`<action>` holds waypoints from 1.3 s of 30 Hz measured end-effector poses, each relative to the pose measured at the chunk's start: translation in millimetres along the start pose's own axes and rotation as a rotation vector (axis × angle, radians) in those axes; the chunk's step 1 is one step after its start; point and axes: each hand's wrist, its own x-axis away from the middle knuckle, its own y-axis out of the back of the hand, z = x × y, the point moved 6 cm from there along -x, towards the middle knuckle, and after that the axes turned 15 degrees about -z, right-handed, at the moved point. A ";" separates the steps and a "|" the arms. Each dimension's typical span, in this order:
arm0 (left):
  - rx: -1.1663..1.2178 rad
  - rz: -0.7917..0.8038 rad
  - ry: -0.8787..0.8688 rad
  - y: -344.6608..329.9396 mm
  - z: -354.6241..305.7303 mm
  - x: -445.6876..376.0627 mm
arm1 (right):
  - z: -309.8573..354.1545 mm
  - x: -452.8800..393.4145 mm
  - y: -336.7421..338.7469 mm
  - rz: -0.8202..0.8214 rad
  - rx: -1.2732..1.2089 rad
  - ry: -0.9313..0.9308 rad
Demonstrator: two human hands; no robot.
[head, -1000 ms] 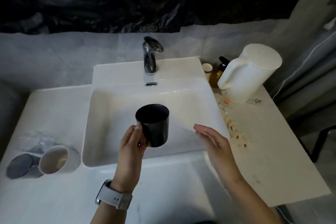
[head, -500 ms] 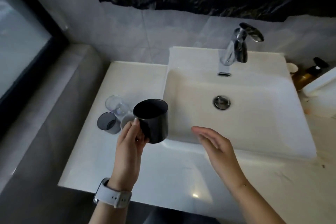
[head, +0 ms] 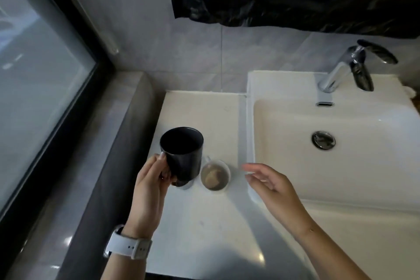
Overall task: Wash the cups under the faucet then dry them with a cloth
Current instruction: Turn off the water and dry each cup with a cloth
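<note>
Left hand [head: 150, 186]: fingers curled round black cup [head: 181, 154], upright, mouth up, held above counter [head: 204, 116] left of sink [head: 363, 166]. White watch [head: 129, 246] on left wrist. Right hand [head: 270, 185]: fingers relaxed, spread, holding nothing, over sink's left rim. White cup [head: 214, 174]: standing on counter just right of black cup, brownish residue inside. Faucet [head: 350, 68]: chrome, behind basin. Drain [head: 323, 140]: in basin floor.

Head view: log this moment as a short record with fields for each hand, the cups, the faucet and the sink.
left hand: grips the black cup, held upright above the counter
right hand: open, holds nothing, over the sink's left edge
white cup: on the counter, brownish residue inside
faucet: no water seen running
sink: basin holds no cups
</note>
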 end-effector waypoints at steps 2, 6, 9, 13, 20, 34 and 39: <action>-0.018 0.142 0.017 5.1 -1.6 -25.7 | 11.7 -5.1 -24.5 -0.057 -0.022 -0.064; -0.095 0.351 0.015 8.8 -5.6 -58.5 | 40.1 -13.2 -76.6 -0.083 -0.039 -0.159; -0.136 0.462 0.048 1.7 -2.6 -71.4 | 49.1 -22.8 -105.0 -0.141 0.030 -0.142; -0.208 0.586 0.059 -12.3 4.4 -78.5 | 46.1 -34.6 -108.9 -0.295 0.218 -0.021; -0.479 0.503 -0.299 -29.5 -0.8 -115.2 | 57.6 -73.0 -74.9 -0.481 0.438 0.117; -1.852 1.357 -1.177 -110.6 96.6 -102.9 | 18.3 -85.5 -12.9 -0.455 0.525 0.057; -1.868 1.510 -1.032 -108.3 116.2 -94.7 | 12.5 -71.6 -1.2 -0.480 0.427 0.044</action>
